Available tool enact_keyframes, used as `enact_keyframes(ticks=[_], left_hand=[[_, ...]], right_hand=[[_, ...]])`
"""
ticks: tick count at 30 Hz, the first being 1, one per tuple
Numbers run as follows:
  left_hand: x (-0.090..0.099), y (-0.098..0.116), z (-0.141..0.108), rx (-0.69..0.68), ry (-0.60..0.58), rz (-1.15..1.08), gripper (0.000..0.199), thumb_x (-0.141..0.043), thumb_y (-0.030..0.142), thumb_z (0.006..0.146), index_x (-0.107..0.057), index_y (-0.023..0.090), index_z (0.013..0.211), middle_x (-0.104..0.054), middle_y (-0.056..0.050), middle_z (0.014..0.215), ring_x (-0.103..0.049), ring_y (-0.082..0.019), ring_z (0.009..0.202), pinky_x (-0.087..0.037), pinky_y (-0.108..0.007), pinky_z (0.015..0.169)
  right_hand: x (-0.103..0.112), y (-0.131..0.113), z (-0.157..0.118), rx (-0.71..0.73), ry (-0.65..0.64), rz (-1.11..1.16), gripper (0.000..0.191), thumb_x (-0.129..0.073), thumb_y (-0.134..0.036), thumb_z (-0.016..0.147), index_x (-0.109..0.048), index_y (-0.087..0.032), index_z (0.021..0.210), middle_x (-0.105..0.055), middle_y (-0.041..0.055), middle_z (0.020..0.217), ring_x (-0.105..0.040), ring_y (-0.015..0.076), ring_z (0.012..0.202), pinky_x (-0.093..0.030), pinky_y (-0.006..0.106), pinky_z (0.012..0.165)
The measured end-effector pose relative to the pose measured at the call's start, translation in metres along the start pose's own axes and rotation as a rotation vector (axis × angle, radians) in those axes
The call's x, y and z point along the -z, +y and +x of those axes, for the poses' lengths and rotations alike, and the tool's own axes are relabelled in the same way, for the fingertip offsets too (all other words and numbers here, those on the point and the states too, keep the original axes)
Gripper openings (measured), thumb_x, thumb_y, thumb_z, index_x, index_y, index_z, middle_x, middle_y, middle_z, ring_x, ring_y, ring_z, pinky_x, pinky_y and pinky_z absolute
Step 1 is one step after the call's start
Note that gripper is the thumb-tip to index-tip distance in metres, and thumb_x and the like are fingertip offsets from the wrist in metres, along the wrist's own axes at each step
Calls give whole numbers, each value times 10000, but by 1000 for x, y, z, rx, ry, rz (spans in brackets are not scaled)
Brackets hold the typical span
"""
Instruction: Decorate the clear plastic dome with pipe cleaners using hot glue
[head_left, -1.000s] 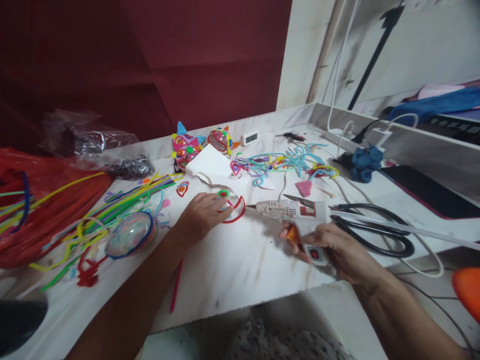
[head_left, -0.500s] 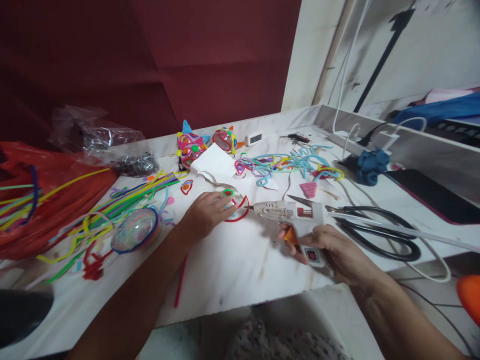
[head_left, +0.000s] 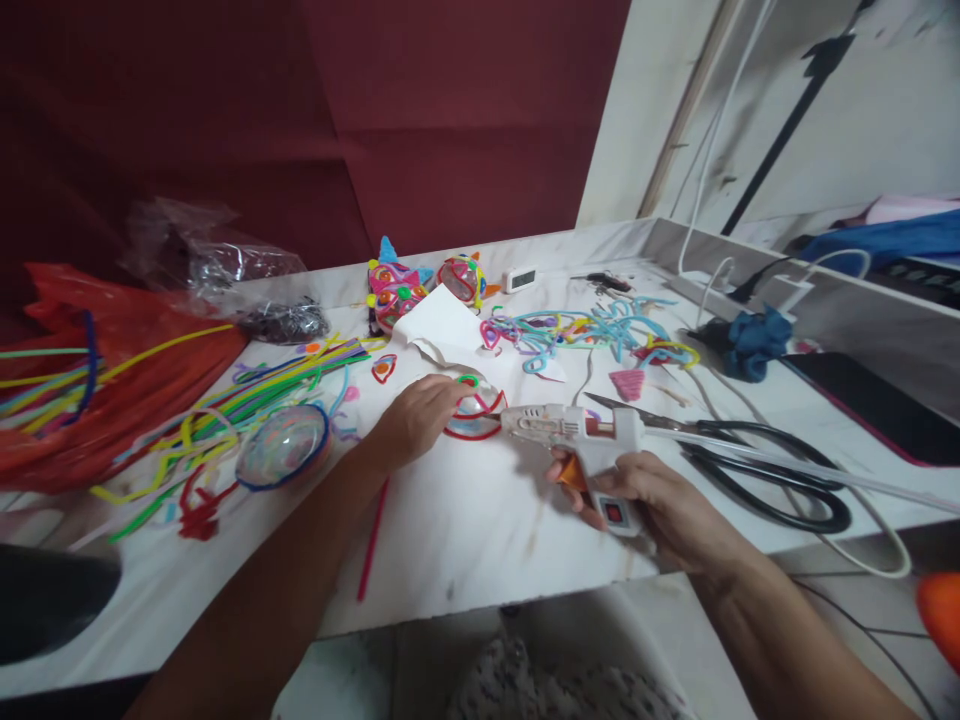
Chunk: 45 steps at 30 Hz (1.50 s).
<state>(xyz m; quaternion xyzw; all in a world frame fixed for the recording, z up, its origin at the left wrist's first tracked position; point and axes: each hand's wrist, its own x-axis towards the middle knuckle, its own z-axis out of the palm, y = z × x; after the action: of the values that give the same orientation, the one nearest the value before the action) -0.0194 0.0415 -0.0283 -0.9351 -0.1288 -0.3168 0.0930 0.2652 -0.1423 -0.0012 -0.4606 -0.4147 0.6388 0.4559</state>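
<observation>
My right hand (head_left: 637,490) is wrapped round the handle of a white glue gun (head_left: 577,430), with fingers at its orange trigger. The gun's nozzle points left and meets the red edging of a small clear piece (head_left: 478,412), which has a green and red spot on top. On the left side of that piece rests my left hand (head_left: 424,415), its fingers close together and pressed on it. A clear dome with a blue rim (head_left: 283,447) lies to the left of my left hand.
Colourful pipe cleaners (head_left: 277,385) and a red bag (head_left: 150,390) lie left. White paper (head_left: 442,325) and decorated figures (head_left: 394,295) stand behind. Large black-handled scissors (head_left: 772,470), a phone (head_left: 877,405) and cables are at the right. A pink stick (head_left: 373,540) lies near the front.
The view has shifted slightly, so most objects appear a little further right. The glue gun's nozzle now overlaps the red edging of the clear piece more closely.
</observation>
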Motion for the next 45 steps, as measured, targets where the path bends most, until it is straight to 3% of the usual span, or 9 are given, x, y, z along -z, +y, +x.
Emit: enact_keyframes(ticks=[6, 12, 18, 26, 45], left_hand=[[-3, -2, -2, 79, -32, -37, 372, -429, 133, 1152, -727, 169, 1372, -844, -120, 1208, -747, -218, 1176, -627, -349, 1046], [-7, -4, -4, 81, -3, -83, 369, -429, 129, 1151, -714, 168, 1382, -838, -106, 1216, -758, -222, 1182, -646, -390, 1035], [-4, 0, -2, 121, -10, -96, 373, -423, 205, 1187, -733, 167, 1392, -850, -128, 1216, -761, -229, 1172, -635, -377, 1053], [-5, 0, -1, 122, -40, -58, 391, -415, 210, 1192, -731, 170, 1419, -853, -127, 1224, -756, -231, 1160, -630, -376, 1041], [-6, -4, -4, 117, -41, -94, 392, -443, 221, 1175, -722, 191, 1450, -854, -133, 1238, -763, -268, 1133, -635, -417, 1018]], right_hand=[[-13, 0, 8, -14, -3, 6, 224, -743, -388, 694, -738, -177, 616, -652, 77, 632, -518, 177, 621, -391, 316, 581], [-24, -1, 15, -9, 18, -16, 204, -720, -363, 696, -750, -164, 667, -660, 71, 664, -512, 167, 600, -375, 331, 593], [-27, 4, 21, -32, 70, -40, 219, -697, -368, 705, -736, -166, 629, -568, 45, 554, -497, 170, 585, -327, 336, 591], [-34, -1, 23, -49, 94, -24, 222, -718, -367, 645, -748, -151, 683, -684, 75, 693, -520, 153, 595, -355, 332, 611], [-36, 1, 30, -27, 63, -12, 257, -705, -366, 647, -751, -143, 767, -636, 55, 671, -498, 159, 595, -316, 358, 617]])
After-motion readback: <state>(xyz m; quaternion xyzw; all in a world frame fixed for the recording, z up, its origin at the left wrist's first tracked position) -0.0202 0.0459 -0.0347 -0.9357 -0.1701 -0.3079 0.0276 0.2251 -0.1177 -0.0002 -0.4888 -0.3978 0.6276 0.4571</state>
